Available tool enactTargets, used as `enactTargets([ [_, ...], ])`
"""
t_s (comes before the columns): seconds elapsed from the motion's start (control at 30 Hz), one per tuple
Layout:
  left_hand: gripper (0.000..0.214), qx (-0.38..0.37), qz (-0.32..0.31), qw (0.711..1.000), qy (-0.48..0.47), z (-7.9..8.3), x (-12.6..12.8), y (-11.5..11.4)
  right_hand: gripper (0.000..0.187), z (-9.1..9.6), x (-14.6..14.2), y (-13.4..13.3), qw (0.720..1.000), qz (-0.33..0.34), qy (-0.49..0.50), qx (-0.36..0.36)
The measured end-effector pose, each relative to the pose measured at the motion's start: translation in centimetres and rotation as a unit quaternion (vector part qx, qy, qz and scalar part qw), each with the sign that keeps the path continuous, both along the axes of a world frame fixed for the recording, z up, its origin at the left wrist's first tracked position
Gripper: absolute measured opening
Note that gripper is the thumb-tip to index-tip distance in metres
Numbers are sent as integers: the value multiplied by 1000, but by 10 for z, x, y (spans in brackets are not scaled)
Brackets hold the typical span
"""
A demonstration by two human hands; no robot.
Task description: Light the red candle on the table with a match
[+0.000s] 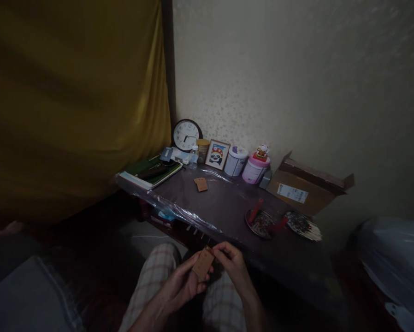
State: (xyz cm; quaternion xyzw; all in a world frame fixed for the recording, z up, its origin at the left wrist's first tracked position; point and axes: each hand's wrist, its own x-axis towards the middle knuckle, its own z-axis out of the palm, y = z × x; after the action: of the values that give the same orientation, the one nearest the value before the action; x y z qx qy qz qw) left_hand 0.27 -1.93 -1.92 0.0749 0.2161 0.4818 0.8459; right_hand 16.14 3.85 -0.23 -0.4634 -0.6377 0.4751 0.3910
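Over my lap, my left hand point(189, 279) is closed around a small tan cardboard piece point(203, 263), held tilted with its flat face up. My right hand point(233, 265) is beside it, thumb and fingers pinched together at the upper right corner of the cardboard. Something small and reddish shows at that top edge, too dim to name. Similar tan cardboard pieces point(201, 184) lie on the dark table point(221, 207) ahead, out of reach of both hands.
A plate point(261, 225) of dark bits holds a red candle point(256, 210). A second plate point(304, 227) bears burnt and pale sticks. Behind stand a clock point(186, 135), panda picture point(217, 154), white tub point(235, 162), pink-lidded tub point(255, 169) and cardboard box point(300, 184). Books point(151, 173) lie left.
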Motion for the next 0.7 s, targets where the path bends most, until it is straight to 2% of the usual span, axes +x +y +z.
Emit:
enactTargets([
  [0.1,34,-1,-5,1000,3,-2,0,-2,15,-4,1,3,1000,-3,-16,-10],
  [0.17,33,-1,-6,1000,5,-4,-1,-2,14,-5,1,3,999,1,-40,11],
  [0.33,33,18,-1,1000,20,-4,-5,-2,15,4,1,0,977,41,-132,163],
  [0.4,31,35,5,999,33,-3,-5,-1,19,10,0,-3,966,63,-159,195],
  [0.53,32,56,14,997,50,-2,-6,0,22,14,0,-5,954,85,-190,216],
  [0.7,30,35,9,999,36,-3,-7,0,19,12,-2,-4,956,80,-186,213],
])
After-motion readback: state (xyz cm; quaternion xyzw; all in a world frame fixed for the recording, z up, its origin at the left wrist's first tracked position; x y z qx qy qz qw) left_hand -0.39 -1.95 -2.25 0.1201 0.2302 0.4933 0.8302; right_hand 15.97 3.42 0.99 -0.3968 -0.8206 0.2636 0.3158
